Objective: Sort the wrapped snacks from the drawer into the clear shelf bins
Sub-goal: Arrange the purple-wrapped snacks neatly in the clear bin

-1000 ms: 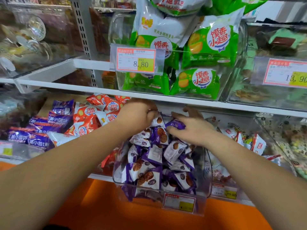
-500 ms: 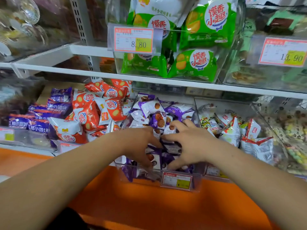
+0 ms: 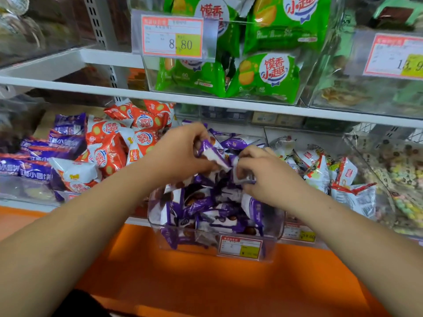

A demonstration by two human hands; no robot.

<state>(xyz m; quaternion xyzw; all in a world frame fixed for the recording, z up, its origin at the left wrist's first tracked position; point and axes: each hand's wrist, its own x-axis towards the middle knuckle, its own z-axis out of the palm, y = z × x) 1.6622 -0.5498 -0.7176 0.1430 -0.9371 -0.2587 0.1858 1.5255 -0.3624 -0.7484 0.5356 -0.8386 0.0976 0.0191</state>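
A clear shelf bin [image 3: 273,234] on the lower shelf is heaped with purple-and-white wrapped snacks [image 3: 206,209]. Both my hands hover over the heap. My left hand [image 3: 180,152] grips a purple-and-white snack packet [image 3: 214,154] with curled fingers, lifted above the pile. My right hand [image 3: 267,172] pinches another small packet [image 3: 242,176] of the same kind right beside it. The two packets nearly touch. The back of the bin is hidden behind my hands.
Red-and-white snack bags [image 3: 119,147] and purple bags [image 3: 45,156] fill the bins to the left. A bin of white-and-red packets [image 3: 329,172] stands to the right. Green bags [image 3: 263,74] sit in a bin on the shelf above. An orange panel [image 3: 206,282] runs below.
My hands were pressed down into the heap near the bin's front; now both have risen and each holds a packet above the pile. The view has tilted slightly.
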